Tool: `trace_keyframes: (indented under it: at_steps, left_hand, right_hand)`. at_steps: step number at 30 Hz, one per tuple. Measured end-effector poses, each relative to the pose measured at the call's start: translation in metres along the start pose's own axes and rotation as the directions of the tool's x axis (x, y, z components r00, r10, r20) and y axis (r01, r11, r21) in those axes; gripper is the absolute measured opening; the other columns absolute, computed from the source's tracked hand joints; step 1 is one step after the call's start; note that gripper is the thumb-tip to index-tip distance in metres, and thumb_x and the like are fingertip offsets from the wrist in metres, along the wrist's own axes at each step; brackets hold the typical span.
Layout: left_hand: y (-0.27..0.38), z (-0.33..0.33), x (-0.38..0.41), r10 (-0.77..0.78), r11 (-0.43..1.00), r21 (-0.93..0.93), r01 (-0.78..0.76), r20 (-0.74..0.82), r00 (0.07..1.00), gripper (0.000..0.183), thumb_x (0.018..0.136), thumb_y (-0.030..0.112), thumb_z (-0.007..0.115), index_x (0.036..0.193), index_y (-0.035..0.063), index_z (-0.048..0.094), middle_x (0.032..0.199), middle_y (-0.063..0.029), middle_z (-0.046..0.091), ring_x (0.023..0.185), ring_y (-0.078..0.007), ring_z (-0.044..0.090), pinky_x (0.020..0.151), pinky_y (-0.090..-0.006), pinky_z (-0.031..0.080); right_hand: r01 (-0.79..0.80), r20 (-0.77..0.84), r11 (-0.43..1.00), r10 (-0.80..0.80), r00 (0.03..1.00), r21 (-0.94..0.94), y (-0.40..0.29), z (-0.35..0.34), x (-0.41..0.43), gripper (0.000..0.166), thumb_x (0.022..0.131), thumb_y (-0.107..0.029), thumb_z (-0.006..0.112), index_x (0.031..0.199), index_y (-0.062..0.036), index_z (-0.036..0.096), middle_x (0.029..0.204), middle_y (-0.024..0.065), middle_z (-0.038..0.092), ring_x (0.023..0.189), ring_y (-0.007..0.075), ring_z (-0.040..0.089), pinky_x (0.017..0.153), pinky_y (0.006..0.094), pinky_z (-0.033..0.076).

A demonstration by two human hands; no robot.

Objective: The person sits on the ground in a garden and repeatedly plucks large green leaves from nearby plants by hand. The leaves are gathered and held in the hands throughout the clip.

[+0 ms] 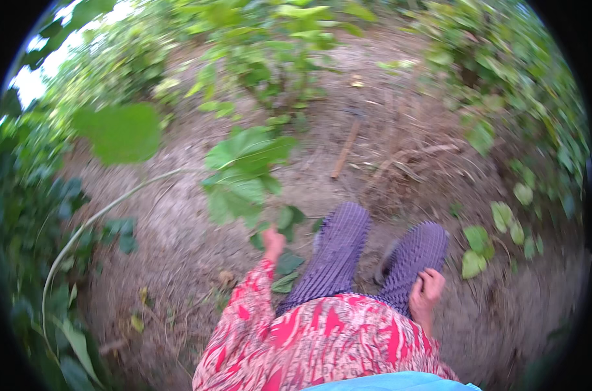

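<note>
My left hand (273, 243) is closed at the lower edge of a cluster of broad green leaves (242, 171); blur hides whether it grips a stem. A long pale stem (88, 220) arches from the lower left towards these leaves. My right hand (426, 291) rests against the side of my right thigh, in checked purple trousers (415, 261), fingers bent, with no object visible in it. On the soil ahead lies a tool with a wooden handle (346, 149) and a dark, blurred head.
Dry twigs and roots (413, 161) are heaped right of the tool. A leafy bush (276, 63) grows ahead. Dense vines (525, 83) border the right side, and more foliage (17, 205) the left. A large leaf (122, 132) hangs near the camera at left.
</note>
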State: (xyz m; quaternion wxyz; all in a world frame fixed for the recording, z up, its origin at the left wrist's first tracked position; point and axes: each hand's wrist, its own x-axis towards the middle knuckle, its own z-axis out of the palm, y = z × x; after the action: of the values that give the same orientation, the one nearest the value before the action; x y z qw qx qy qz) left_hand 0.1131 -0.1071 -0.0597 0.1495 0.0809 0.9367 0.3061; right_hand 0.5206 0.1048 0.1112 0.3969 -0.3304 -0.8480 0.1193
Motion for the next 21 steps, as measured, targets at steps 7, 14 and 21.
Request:
trace_keyframes:
  at_steps: [7, 14, 21]
  left_hand:
    - [-0.025, 0.051, -0.011, 0.480, 0.795, 0.293, -0.531, 0.231, 0.847, 0.035, 0.075, 0.010, 0.053, 0.109, 0.0073, 0.062, 0.091, -0.0255, 0.064, 0.079, -0.0404, 0.062, 0.069, -0.0455, 0.050]
    - [-0.075, 0.081, -0.043, 0.104, 0.659, 0.415, -0.627, 0.776, 0.622, 0.034, 0.072, 0.018, 0.062, 0.102, 0.0042, 0.066, 0.094, -0.0234, 0.064, 0.089, -0.0382, 0.063, 0.078, -0.0436, 0.050]
    - [0.044, -0.018, -0.007, 0.154, 0.103, -0.959, 0.265, 0.279, 0.948, 0.037, 0.086, 0.000, 0.052, 0.122, 0.0024, 0.052, 0.108, -0.0122, 0.063, 0.094, -0.0267, 0.062, 0.073, -0.0414, 0.053]
  right_hand:
    - [-0.007, -0.026, 1.000, 0.008, 1.000, 0.020, -0.003, -0.001, 0.005, 0.019, 0.065, 0.006, 0.059, 0.082, -0.0023, 0.063, 0.092, 0.0124, 0.059, 0.086, 0.0306, 0.055, 0.074, 0.0395, 0.046]
    - [-0.020, -0.030, 1.000, 0.019, 0.999, -0.020, -0.002, -0.009, 0.003, 0.019, 0.065, 0.007, 0.059, 0.082, -0.0016, 0.062, 0.090, 0.0127, 0.058, 0.084, 0.0300, 0.055, 0.072, 0.0381, 0.046]
    - [-0.015, -0.040, 1.000, 0.014, 0.999, -0.008, -0.004, -0.008, 0.004, 0.020, 0.064, 0.006, 0.059, 0.082, -0.0015, 0.063, 0.090, 0.0119, 0.059, 0.084, 0.0293, 0.055, 0.071, 0.0374, 0.046]
